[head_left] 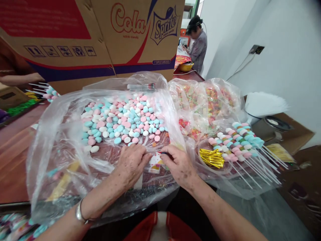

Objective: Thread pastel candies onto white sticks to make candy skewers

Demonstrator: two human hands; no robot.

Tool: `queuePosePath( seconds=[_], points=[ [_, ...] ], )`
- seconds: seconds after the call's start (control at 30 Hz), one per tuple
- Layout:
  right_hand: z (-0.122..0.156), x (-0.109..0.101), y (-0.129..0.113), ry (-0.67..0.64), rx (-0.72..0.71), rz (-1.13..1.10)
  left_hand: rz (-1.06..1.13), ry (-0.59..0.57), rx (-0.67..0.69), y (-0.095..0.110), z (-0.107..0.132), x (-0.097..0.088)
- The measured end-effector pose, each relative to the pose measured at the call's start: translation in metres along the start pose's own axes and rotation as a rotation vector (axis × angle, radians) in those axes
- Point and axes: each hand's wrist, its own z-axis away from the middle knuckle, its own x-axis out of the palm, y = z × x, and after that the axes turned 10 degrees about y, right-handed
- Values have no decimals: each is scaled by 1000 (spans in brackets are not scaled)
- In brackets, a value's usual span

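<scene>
Flanking a small printed wrapper [154,166] on the plastic-covered counter [18,150], the left hand [131,164] curls its fingers and the right hand [179,164] pinches a slim dark strip [164,153]; whether the left grips anything, I can't tell from here. Pastel candies [122,124] lie just beyond them, with candy sticks [235,142] and gold ties [212,158] off to the right.

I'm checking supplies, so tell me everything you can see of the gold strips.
The gold strips are thin, narrow and shiny, like metallic foil. They lie bunched in one loose pile, mostly lengthwise side by side, in a shallow, round, clear dish, beyond the right hand on its outer side. Candies on sticks lie close by; whether they touch the strips is unclear.
</scene>
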Motion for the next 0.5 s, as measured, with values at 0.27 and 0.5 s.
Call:
queuePosePath(
  seconds=[0.27,0.5],
  points=[
    [-3,-17,2,11,-285,140,355,-99,113,6,-12,-16],
    [-5,-25,-3,120,-461,294,643,-229,-45,11,-23,-16]
  ],
)
